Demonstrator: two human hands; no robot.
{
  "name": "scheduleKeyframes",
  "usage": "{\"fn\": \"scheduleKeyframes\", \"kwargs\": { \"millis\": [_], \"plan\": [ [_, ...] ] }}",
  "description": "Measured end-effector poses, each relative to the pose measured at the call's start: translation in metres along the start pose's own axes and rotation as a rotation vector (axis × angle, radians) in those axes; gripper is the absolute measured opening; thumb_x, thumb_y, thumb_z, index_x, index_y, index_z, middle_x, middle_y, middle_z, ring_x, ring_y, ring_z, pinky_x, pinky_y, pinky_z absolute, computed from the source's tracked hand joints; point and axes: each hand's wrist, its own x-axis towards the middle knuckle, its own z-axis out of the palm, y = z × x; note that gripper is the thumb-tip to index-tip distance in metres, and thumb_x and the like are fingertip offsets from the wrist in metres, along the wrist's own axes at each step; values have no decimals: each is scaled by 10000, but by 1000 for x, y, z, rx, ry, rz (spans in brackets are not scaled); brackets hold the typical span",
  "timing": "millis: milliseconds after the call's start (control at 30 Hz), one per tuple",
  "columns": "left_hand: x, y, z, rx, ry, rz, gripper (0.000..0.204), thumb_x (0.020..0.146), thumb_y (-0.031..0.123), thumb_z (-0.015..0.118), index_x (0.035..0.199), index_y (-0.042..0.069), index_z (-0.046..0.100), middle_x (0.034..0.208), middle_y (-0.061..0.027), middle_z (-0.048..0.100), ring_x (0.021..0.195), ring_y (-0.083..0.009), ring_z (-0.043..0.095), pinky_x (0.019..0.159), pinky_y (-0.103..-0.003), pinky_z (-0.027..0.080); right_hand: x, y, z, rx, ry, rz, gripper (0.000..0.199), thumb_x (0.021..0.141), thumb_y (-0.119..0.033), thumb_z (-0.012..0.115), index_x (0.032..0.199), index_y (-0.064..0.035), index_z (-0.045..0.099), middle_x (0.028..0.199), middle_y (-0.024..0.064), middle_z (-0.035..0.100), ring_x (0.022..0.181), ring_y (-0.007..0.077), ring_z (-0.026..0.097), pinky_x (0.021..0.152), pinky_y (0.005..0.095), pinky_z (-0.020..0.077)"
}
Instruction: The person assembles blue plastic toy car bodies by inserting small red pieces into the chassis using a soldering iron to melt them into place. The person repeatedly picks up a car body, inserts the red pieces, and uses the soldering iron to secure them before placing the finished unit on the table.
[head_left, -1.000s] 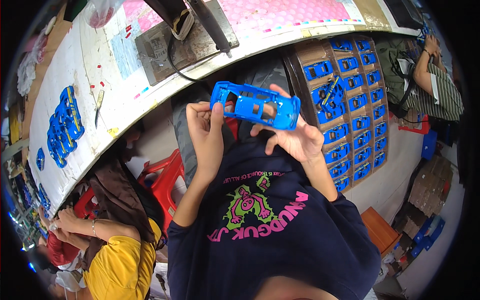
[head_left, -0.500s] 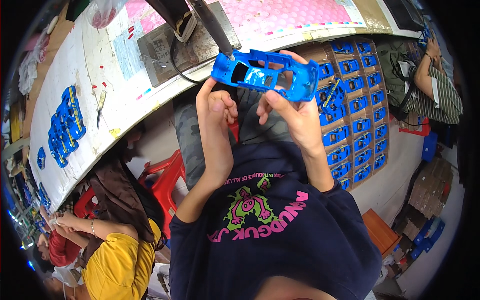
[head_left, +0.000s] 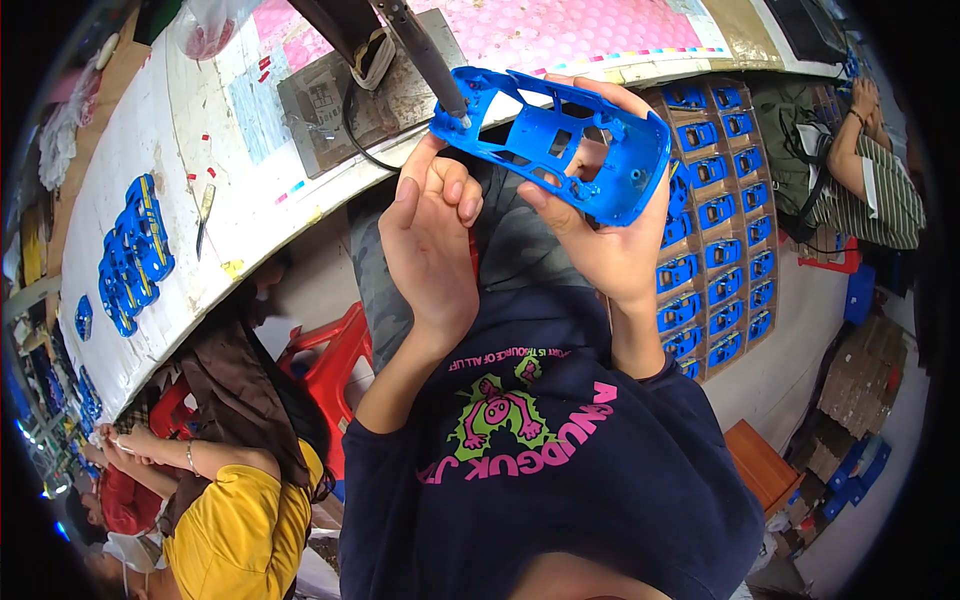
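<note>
A blue toy car body shell (head_left: 538, 140) is held above my lap at the table's edge, its hollow inner side turned toward me. My right hand (head_left: 618, 245) grips its right end, thumb on the near edge and fingers behind the far side. My left hand (head_left: 432, 235) supports the left end on the index fingertip, the other fingers curled. A dark rod-shaped tool (head_left: 425, 58) with a metal tip slants down to the shell's left end. The tip appears to touch the inside there.
The white table (head_left: 240, 225) carries a metal plate (head_left: 310, 120), a small knife (head_left: 204, 220) and stacked blue car shells (head_left: 135, 255). On the right, a cardboard tray (head_left: 712, 230) holds rows of blue shells. A co-worker in yellow (head_left: 235, 530) sits left; another person's striped sleeve (head_left: 890, 190) shows right.
The shell has tilted so more of its inside faces me, and its right end has swung down and right. My right hand has moved with it; the left index finger stays at the left end.
</note>
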Motion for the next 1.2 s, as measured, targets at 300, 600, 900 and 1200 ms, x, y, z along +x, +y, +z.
{"fn": "scheduleKeyframes", "kwargs": {
  "millis": [300,600,900,1200],
  "plan": [
    [3,3,3,-54,-33,-2,585,835,331,285,1218,-111,295,763,-31,366,708,-107,332,642,-220,299,5,-5,-4,-151,-94,-196,687,644,-117,756,1180,37,355,1165,185,475,929,185,565,653,216,497],
    [2,4,7,-51,-36,-22,597,832,343,276,1233,-99,306,750,-23,355,690,-105,318,631,-212,287,5,-8,-8,-199,-94,-211,683,631,-114,763,1173,34,374,1163,176,475,946,182,550,633,207,495],
    [1,5,9,-53,-4,-26,613,833,343,266,1248,-107,283,754,-24,362,696,-106,320,646,-214,293,5,-14,-9,-257,-105,-163,676,622,-67,756,1174,31,377,1169,163,476,808,118,569,524,160,450],
    [-1,6,12,-15,-5,-33,615,841,351,247,1251,-106,278,753,-21,363,694,-107,322,658,-211,290,3,-15,-10,-266,-106,-155,683,611,-36,750,1177,25,374,1179,165,467,813,122,573,526,157,454]
  ]
}}
